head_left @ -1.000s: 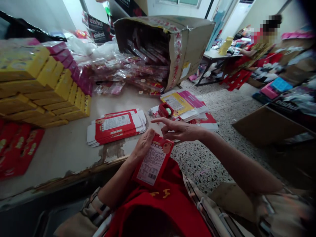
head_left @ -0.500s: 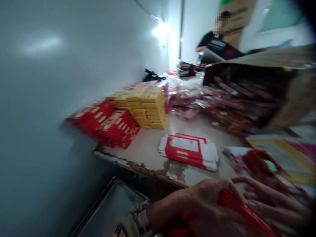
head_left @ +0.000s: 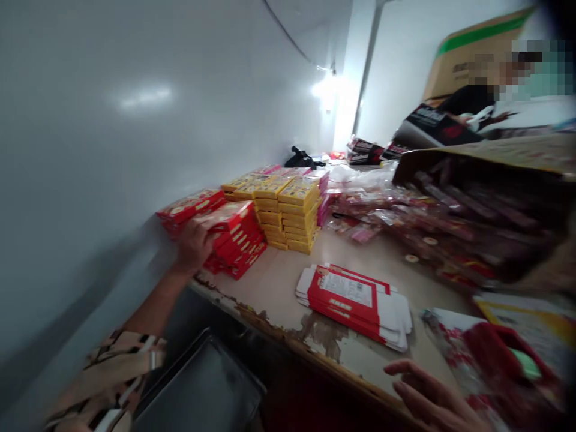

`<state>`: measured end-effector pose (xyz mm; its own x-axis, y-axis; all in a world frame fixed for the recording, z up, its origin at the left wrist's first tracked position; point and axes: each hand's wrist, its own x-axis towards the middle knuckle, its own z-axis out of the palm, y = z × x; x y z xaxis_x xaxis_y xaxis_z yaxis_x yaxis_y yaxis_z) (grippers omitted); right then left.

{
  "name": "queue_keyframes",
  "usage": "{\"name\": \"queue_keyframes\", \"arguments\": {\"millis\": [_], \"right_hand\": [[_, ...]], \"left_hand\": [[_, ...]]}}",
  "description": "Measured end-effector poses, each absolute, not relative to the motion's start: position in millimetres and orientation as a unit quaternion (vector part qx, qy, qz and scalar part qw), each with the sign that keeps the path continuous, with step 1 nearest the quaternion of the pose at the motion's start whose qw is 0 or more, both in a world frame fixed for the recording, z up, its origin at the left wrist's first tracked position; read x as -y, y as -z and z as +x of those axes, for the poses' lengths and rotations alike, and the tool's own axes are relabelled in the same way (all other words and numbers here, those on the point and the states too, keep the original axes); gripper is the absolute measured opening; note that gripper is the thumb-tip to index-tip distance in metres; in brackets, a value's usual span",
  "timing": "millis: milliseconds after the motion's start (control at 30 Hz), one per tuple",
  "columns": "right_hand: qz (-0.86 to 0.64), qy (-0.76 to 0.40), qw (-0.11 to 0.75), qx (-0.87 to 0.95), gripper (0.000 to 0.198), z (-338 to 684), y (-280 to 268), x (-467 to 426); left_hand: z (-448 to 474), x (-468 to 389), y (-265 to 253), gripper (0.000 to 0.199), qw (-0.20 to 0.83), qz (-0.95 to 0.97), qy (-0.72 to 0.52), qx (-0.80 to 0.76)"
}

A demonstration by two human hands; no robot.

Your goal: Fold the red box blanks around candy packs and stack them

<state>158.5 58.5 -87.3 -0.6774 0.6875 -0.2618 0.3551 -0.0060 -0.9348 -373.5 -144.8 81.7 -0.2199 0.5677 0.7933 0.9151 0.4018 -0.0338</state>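
Observation:
At the left, my left hand is closed round the near end of a red box, which rests on top of a stack of similar red boxes. The fingers are partly blurred. Low on the right, my right hand is empty, its fingers apart above the table's front edge. Just beyond it lies a small pile of flat, unfolded red and white cartons.
Yellow boxes are stacked beside the red ones, against the wall. Wrapped packets spill from a large cardboard box on the right. A dark tray lies below the table edge. A person works at the back.
My left hand has moved from the lower middle to the red stack at left, taking the red box there. My right hand has come off that box and opened. The view has shifted.

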Motion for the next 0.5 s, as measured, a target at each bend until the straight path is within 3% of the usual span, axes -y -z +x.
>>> {"name": "queue_keyframes", "arguments": {"millis": [100,167,300,333,433,500], "right_hand": [[-0.340,-0.652,0.123,0.667,0.064,147.5,97.0,-47.6],[-0.342,-0.659,0.130,0.657,0.065,146.9,101.6,-45.7],[-0.388,-0.634,0.152,0.652,0.064,146.6,96.3,-51.0],[-0.398,-0.621,0.164,0.655,0.062,143.8,91.2,-53.8],[-0.416,-0.590,0.223,0.656,0.053,128.6,74.6,-62.4],[-0.418,-0.593,0.256,0.639,0.049,118.0,69.3,-64.9]], "left_hand": [[-408.7,143.6,-60.3,0.032,0.366,-0.476,0.235,0.765],[-406.1,142.8,-52.9,0.045,0.381,-0.458,0.250,0.763],[-336.9,110.0,-31.9,0.059,0.381,-0.486,0.303,0.725],[-310.1,90.3,-23.1,0.053,0.350,-0.517,0.321,0.712],[-230.9,8.2,9.3,0.037,0.124,-0.652,0.267,0.699],[-193.8,-52.5,30.5,0.058,0.012,-0.714,0.198,0.671]]}}
